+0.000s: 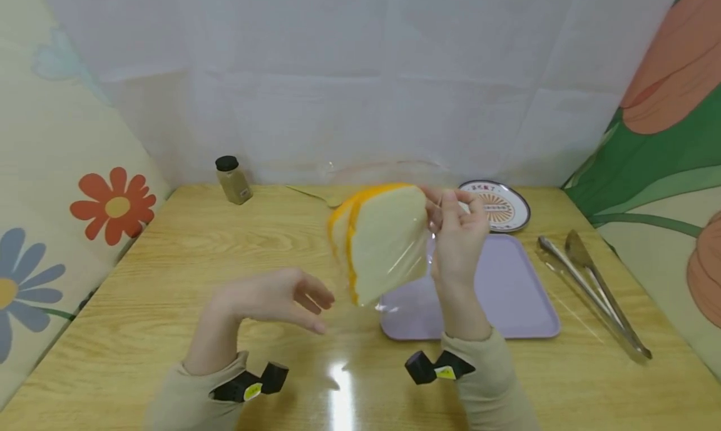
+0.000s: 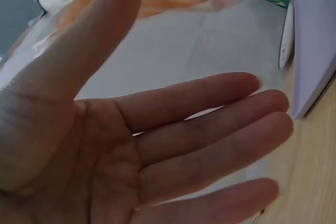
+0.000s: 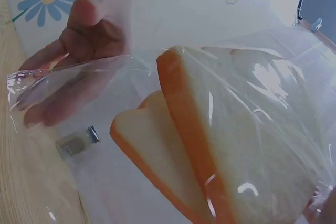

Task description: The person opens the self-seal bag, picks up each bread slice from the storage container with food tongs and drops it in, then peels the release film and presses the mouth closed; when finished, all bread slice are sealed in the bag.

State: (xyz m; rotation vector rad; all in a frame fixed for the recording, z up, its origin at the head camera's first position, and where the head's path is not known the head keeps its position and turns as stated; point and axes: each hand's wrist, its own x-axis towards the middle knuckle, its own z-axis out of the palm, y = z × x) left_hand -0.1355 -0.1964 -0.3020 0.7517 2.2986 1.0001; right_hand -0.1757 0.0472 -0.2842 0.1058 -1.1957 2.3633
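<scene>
Slices of white bread (image 1: 391, 237) with orange-brown crusts are inside a clear plastic bag (image 3: 131, 80), raised above the table. My right hand (image 1: 459, 237) pinches the bag at its right side, thumb against fingers. To the left of the bread and lower, my left hand (image 1: 281, 296) hovers with nothing in it. In the left wrist view its palm and extended fingers show. From the right wrist view, that hand appears behind the bag's clear end; whether it touches the film I cannot tell. At least two slices overlap, the nearer one larger in view.
A purple tray (image 1: 518, 293) lies under the right forearm, with an oval plate (image 1: 509, 209) behind it. Metal tongs (image 1: 597, 299) lie at the right. A black-capped spice jar (image 1: 233, 181) and a yellow spoon (image 1: 315, 196) stand and lie at the back.
</scene>
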